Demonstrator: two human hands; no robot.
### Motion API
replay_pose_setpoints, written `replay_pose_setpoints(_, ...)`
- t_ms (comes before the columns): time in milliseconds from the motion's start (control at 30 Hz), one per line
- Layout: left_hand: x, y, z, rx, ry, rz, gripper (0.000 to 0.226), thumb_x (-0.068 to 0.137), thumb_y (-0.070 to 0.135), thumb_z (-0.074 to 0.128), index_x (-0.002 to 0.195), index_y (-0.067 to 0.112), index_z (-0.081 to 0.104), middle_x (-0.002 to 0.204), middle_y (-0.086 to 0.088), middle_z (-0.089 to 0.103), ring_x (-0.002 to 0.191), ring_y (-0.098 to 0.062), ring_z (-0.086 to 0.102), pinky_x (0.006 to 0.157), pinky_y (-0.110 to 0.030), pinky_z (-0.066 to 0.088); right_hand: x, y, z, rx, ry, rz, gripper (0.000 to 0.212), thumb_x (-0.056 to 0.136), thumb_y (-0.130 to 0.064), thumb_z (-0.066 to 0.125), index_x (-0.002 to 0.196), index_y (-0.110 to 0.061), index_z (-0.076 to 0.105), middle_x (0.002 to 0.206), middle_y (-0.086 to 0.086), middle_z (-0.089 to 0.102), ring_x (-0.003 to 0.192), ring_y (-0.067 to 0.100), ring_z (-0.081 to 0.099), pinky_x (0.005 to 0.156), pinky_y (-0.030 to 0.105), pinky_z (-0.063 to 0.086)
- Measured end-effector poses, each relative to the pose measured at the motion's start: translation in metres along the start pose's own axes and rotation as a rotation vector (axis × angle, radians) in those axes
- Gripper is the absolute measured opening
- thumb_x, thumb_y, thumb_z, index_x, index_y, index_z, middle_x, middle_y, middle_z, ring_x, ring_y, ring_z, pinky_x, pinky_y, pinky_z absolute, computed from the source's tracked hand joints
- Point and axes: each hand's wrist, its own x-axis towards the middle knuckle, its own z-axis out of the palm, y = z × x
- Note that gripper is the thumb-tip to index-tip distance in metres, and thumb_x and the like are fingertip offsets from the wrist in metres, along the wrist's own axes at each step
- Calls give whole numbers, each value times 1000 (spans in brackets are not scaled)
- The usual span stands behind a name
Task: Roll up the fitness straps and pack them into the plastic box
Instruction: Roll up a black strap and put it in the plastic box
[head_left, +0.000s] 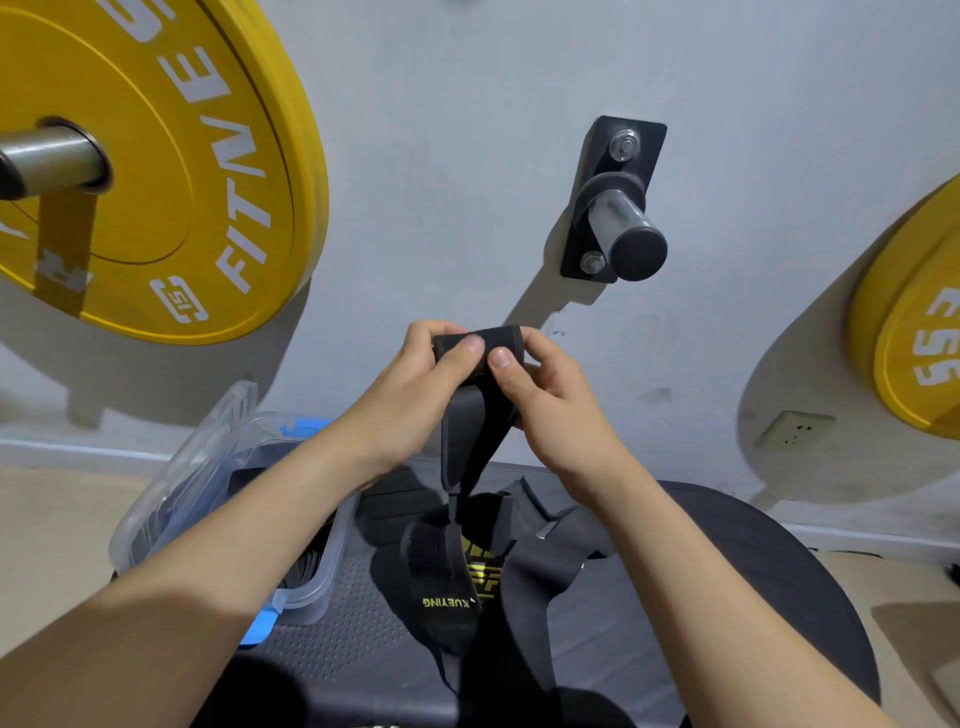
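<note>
While both forearms rise from the lower corners and meet near the middle of the view, the big yellow round weight plate (171, 171) hangs on its steel sleeve at ten o'clock from the hands. At eight o'clock from them, the clear plastic box with blue latches (319, 584) stands on the dark padded bench (337, 634), its lid tipped up on the far left side and dark straps lying inside, partly hidden by the left forearm. The left hand (415, 395) is curled round the rolled end of the black fabric fitness strap (501, 338), thumb pressed flat on top. The strap's loose tail hangs straight down at six o'clock, between the wrists, to a heap of black straps with yellow lettering (449, 587) on the bench. The right hand (553, 402) pinches the roll's other side, thumb on top, fingers tucked behind. At one o'clock a black wall-mounted steel peg (618, 218) juts out; at three o'clock are a white wall socket (795, 428) and a second yellow plate (914, 343).
</note>
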Motion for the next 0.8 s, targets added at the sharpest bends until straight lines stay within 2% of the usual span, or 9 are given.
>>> replay_pose_setpoints(67,-1,0,-2,114,-20,9,36,109,56,50,127,28,61,119,3,76,118,-14,71,105,-43,57,0,1,1,-30,-2,-23,18,112,-14,54,128,-13,63,114,23,76,105,36,75,95,55,60)
replay_pose_setpoints(167,-3,-4,-8,272,15,28,29,111,48,50,128,25,56,120,3,71,115,-15,69,102,-50,56,-1,2,2,-61,-7,26,23,110,-19,59,131,-28,61,102,38,69,83,34,67,78,52,56)
replay_pose_setpoints(233,-2,-6,-10,311,27,71,21,112,43,50,127,28,50,115,6,68,107,-6,67,95,-40,57,-1,3,2,-40,-3,130,30,108,-22,63,136,-32,56,96,29,74,83,32,72,77,51,58)
replay_pose_setpoints(300,-2,-6,-10,335,33,109,16,113,39,51,127,31,46,107,11,64,89,8,62,79,-22,50,0,4,2,-35,-33,240,36,105,-20,68,139,-24,56,104,16,80,93,33,79,86,57,64)
replay_pose_setpoints(367,-1,-8,-9,354,55,129,16,113,38,51,127,34,45,104,13,62,76,12,57,67,-11,43,-1,7,0,-95,-112,311,33,100,-13,73,132,-12,65,106,15,80,100,35,78,98,60,61)
replay_pose_setpoints(500,0,-12,-6,338,88,122,16,113,40,51,127,38,45,111,11,65,79,8,59,74,-29,46,-2,17,-8,-137,-253,365,26,92,3,77,117,-2,76,113,16,81,109,32,78,103,45,61)
replay_pose_setpoints(600,1,-8,-6,253,136,149,18,113,39,52,129,38,45,118,6,64,98,-7,66,81,-43,58,-1,31,-6,-265,-308,417,37,85,-6,88,117,-13,72,102,0,83,98,13,78,93,31,61)
replay_pose_setpoints(700,2,-3,-9,193,162,116,21,113,36,52,132,34,45,123,-1,63,112,-26,67,90,-61,61,-1,51,3,-280,-234,473,69,77,-18,95,134,-19,57,114,6,81,108,22,78,101,44,61)
replay_pose_setpoints(800,2,-4,-10,187,191,96,23,113,37,52,134,33,44,125,-1,64,113,-23,67,92,-59,61,0,62,7,-419,-188,396,77,78,-23,92,140,-21,46,129,4,70,118,23,70,105,49,57)
